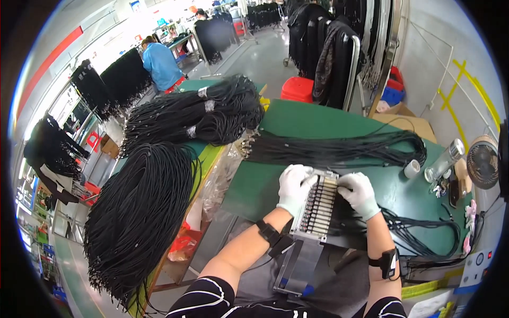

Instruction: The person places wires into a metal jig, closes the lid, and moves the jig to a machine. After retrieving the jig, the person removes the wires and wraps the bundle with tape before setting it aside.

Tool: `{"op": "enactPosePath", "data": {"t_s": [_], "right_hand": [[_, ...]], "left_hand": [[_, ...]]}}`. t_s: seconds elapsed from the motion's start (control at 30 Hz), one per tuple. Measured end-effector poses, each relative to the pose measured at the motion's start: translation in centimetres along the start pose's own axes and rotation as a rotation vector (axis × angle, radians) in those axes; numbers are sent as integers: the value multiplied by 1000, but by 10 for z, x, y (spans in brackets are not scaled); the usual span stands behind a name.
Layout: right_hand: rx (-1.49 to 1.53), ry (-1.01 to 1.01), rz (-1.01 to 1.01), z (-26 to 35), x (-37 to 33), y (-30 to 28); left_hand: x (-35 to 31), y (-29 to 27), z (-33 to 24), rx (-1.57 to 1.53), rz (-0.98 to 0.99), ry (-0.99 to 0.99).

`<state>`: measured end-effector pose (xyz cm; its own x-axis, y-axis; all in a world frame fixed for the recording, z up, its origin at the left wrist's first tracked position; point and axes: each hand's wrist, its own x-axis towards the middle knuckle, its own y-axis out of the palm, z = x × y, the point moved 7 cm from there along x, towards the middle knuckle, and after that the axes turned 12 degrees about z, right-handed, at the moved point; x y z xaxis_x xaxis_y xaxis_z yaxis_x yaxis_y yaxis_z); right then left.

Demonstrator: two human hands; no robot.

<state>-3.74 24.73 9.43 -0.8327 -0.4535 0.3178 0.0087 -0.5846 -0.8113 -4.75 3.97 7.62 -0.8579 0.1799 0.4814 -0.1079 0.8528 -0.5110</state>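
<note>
In front of me lies a metal rack fixture (pixel 317 206) with a row of slots, filled with several pale and dark cable ends. My left hand (pixel 293 189), in a white glove, rests at its upper left edge, thumb and fingers apart. On the opposite side, my gloved right hand (pixel 360 195) has its fingers pinched together close to the top slots; whatever sits between them is too small to make out. Black cables (pixel 419 228) run from beneath the right hand across the table to the right.
A long bundle of black cables (pixel 328 150) lies across the green table (pixel 302 116). Large cable piles (pixel 143 201) cover the left bench. On the right stand a tape roll (pixel 411 169), a clear bottle (pixel 444 160) and a small fan (pixel 483 161). A person in blue (pixel 160 64) works far back.
</note>
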Motion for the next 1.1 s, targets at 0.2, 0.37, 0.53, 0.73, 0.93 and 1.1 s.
{"op": "enactPosePath", "data": {"t_s": [0.2, 0.37, 0.53, 0.73, 0.93, 1.1], "right_hand": [[-175, -49, -131, 16, 18, -12], [-214, 33, -90, -4, 17, 0], [-290, 34, -48, -7, 14, 9], [-290, 8, -60, -2, 11, 12], [-317, 44, -10, -6, 12, 13], [-324, 29, -55, -5, 17, 12]], "left_hand": [[5, -9, 32, 31, -29, -178], [7, 1, 36, 117, 49, -136], [2, 3, 30, 126, 43, -148], [-2, 0, 31, 121, 40, -129], [-1, 7, 37, 106, 71, -146], [7, 20, 20, 223, 148, -34]]}}
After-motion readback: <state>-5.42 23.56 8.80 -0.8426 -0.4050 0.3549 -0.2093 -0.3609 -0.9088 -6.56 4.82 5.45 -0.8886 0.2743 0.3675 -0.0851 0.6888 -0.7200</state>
